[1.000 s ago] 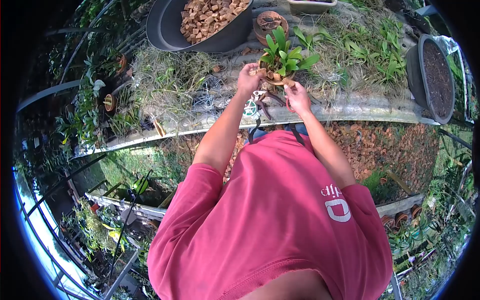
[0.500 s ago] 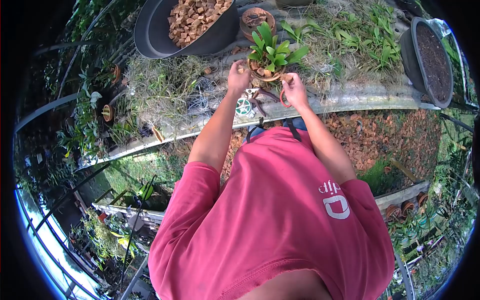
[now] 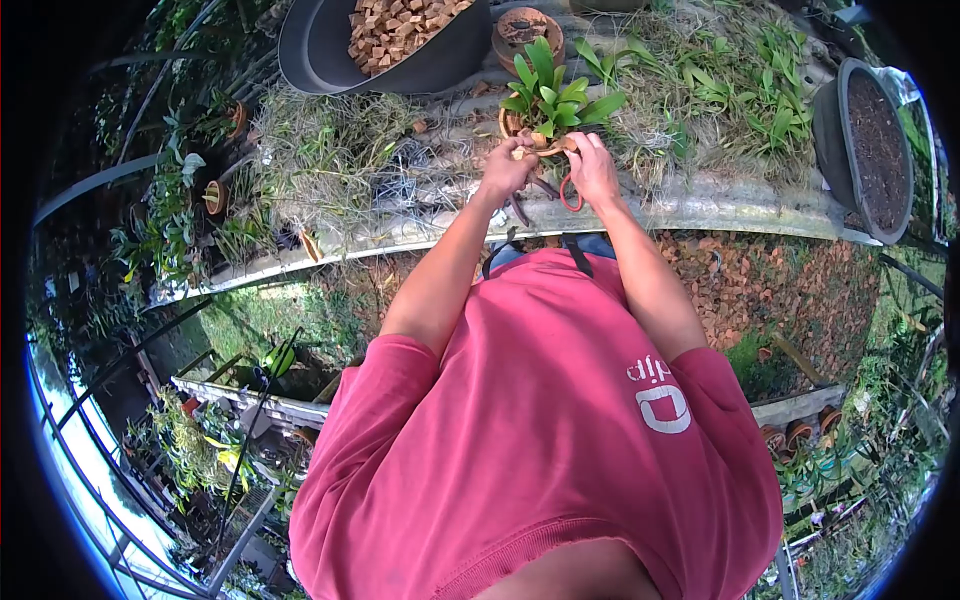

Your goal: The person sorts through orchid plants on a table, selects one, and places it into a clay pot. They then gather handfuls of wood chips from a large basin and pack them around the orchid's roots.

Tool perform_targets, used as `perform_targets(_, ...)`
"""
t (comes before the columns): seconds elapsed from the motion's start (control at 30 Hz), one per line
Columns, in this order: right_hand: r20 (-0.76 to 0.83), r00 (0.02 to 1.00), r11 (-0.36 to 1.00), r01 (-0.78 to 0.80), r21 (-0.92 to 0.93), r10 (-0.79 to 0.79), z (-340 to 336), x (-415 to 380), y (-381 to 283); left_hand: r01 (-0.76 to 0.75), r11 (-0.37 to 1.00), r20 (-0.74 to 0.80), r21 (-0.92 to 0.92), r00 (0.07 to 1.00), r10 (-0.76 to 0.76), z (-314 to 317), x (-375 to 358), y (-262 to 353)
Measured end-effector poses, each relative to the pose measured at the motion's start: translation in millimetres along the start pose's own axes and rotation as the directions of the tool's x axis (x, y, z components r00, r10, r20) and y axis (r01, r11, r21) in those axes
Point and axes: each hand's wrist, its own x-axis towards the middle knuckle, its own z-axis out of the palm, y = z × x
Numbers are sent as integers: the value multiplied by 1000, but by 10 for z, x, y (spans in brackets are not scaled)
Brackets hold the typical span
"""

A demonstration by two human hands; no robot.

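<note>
Garden setting, outdoors: a weathered grey bench (image 3: 735, 205) is running across in front of me, with a person in a red shirt (image 3: 540, 400) standing at it. Listed from the left:

- Small clay pot (image 3: 215, 198): sitting among foliage.
- Dry, stringy roots (image 3: 330, 140): lying in a tangled mat.
- Black tub (image 3: 308, 60): standing behind the roots, holding brown chunks (image 3: 400, 35).
- Left hand (image 3: 508, 168): its fingers narrowing around a pale chunk (image 3: 519, 153), just in front of the potted plant.
- Dark handles (image 3: 519, 211): lying partly hidden below that hand.
- Round clay pot (image 3: 500, 52): standing behind the plant.
- Potted plant (image 3: 562, 102): standing green-leaved at the bench's middle, between and just beyond the hands.
- Right hand (image 3: 595, 170): pinching a brown chunk (image 3: 569, 143) at the near rim; a red loop (image 3: 564, 192) is hanging beside the palm, whether gripped I cannot tell.
- Loose green plants (image 3: 765, 115): spreading over more dry matter.
- Dark grey tub (image 3: 832, 140): tilting in view, holding dark soil (image 3: 880, 140).
</note>
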Motion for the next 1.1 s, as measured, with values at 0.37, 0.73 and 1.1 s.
perform_targets(0.37, 60, 998, 960, -51, 275, 36, -174, -22, 248, 35, 970, -30, -239, 999, -43, -34, -125, 134)
perform_targets(0.73, 134, 866, 396, -352, 848, 482, -163, 465, 922, -159, 972, -263, 173, 943, 202, -691, 800, 99)
perform_targets(1.1, 569, 784, 918, -378, 119, 249, -332, 1854, 8, -79, 936, -174, 343, 974, 146, -678, 806, 613)
